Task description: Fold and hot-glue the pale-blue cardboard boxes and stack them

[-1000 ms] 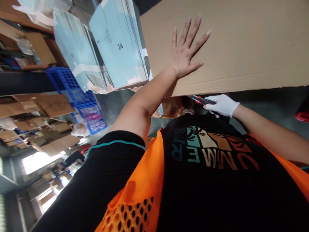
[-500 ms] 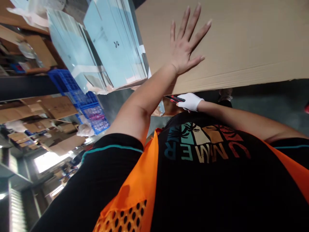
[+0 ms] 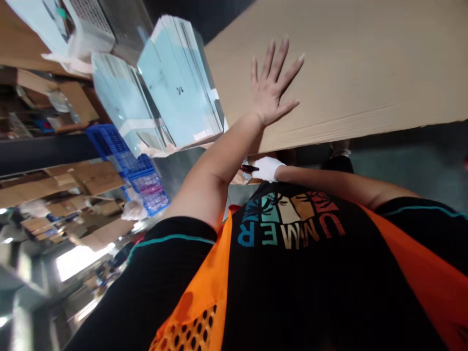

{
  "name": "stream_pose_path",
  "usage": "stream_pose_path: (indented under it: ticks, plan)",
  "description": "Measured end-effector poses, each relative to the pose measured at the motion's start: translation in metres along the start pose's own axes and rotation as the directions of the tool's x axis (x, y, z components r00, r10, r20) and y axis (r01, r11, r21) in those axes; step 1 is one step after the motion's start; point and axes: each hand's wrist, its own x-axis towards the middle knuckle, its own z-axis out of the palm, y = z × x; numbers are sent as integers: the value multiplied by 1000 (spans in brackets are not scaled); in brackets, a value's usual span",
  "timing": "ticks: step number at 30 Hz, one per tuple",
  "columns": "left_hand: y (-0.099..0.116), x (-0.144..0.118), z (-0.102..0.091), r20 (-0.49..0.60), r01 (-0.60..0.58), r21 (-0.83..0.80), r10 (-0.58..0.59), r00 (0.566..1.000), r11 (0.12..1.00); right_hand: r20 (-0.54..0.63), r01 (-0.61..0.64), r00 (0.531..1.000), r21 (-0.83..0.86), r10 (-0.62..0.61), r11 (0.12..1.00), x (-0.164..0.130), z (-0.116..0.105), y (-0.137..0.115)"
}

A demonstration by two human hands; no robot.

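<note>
The person's bare left hand lies flat with the fingers spread on a large sheet of brown cardboard, palm pressed to its surface close to the near edge; its grip is released, closed on nothing. The cardboard fills the upper right of the view and its near edge runs just above the person's chest. Below that edge the right hand, in a white glove, is clenched around a red and black utility knife, whose tip sticks out toward the left, just under the left forearm. The knife sits just below the cardboard's edge; whether it touches the board cannot be told. The person wears an orange mesh vest over a black printed shirt. To the left of the cardboard stand stacks of pale blue sheets, bound with light tape and leaning beside one another. Beyond them are blue plastic crates, and further left lie flattened brown cartons on shelving.
</note>
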Motion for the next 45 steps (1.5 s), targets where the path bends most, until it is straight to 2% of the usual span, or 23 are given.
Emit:
stream_pose_path:
  ticks: [3, 5, 7, 9, 11, 13, 14, 15, 16, 17, 19, 21, 24, 25, 26, 27, 29, 31, 33, 36, 40, 43, 45]
  plan:
    - [-3, -2, 11, 15, 11, -110, -9, 1000, 994, -12, -68, 998, -62, 68, 996, -42, -17, 22]
    - [-4, -3, 17, 16, 1, -146, 2, 1000, 989, -50, -156, 987, -98, 152, 983, -99, -32, 46]
    - [-6, -1, 19, 19, 19, -141, -16, 1000, 990, -130, -263, 959, -82, 251, 961, -172, -44, 70]
    - [-9, 6, 15, 38, 47, -133, -43, 998, 990, -225, -375, 874, 252, 431, 892, -247, -56, 90]
    - [-13, 22, 4, 65, 89, -131, -81, 995, 987, -381, -397, 664, 549, 643, 735, -307, -71, 109]
    - [-19, 43, -12, 80, 155, -116, -147, 986, 981, -567, -374, 350, 645, 746, 666, -343, -97, 130]
    - [-21, 55, -20, 82, 195, -99, -187, 979, 976, -625, -387, 217, 650, 750, 654, -351, -113, 142]
    - [-24, 67, -27, 94, 236, -70, -229, 969, 969, -668, -407, 113, 644, 735, 648, -355, -131, 153]
    - [-25, 78, -34, 115, 271, -34, -266, 957, 962, -696, -434, 51, 631, 717, 643, -354, -150, 165]
    - [-27, 88, -40, 141, 297, 2, -295, 945, 955, -714, -460, 19, 615, 700, 640, -352, -169, 176]
    - [-26, 102, -49, 196, 328, 63, -334, 922, 943, -738, -512, 11, 576, 675, 637, -344, -202, 194]
    - [-25, 107, -55, 220, 338, 93, -351, 910, 936, -760, -578, -2, 531, 649, 620, -338, -223, 205]
    - [-22, 101, -58, 228, 359, 108, -374, 899, 927, -808, -667, -52, 465, 587, 582, -330, -226, 204]
    - [-21, 96, -58, 231, 369, 107, -384, 894, 923, -830, -688, -47, 431, 556, 584, -325, -220, 199]
    - [-21, 92, -58, 231, 380, 101, -393, 890, 919, -851, -702, -18, 385, 525, 599, -319, -213, 193]
    - [-21, 87, -57, 230, 392, 90, -402, 886, 916, -868, -708, 34, 329, 495, 625, -311, -204, 186]
    - [-23, 78, -55, 224, 415, 52, -415, 882, 908, -879, -701, 166, 214, 448, 680, -290, -186, 172]
    - [-26, 70, -54, 221, 437, -9, -425, 878, 899, -866, -684, 273, 132, 419, 718, -266, -173, 161]
    - [-30, 63, -54, 220, 450, -89, -423, 879, 889, -854, -672, 322, 98, 409, 734, -246, -166, 156]
    - [-30, 52, -56, 193, 430, -217, -393, 899, 876, -844, -667, 320, 123, 432, 735, -231, -166, 156]
    - [-12, 40, -65, 118, 376, -352, -358, 926, 857, -820, -650, 288, 212, 495, 730, -242, -173, 163]
    - [7, 38, -89, 61, 345, -414, -353, 934, 842, -815, -630, 266, 256, 514, 733, -262, -180, 162]
    - [15, 39, -116, 7, 321, -436, -353, 936, 841, -836, -596, 273, 242, 477, 765, -274, -186, 154]
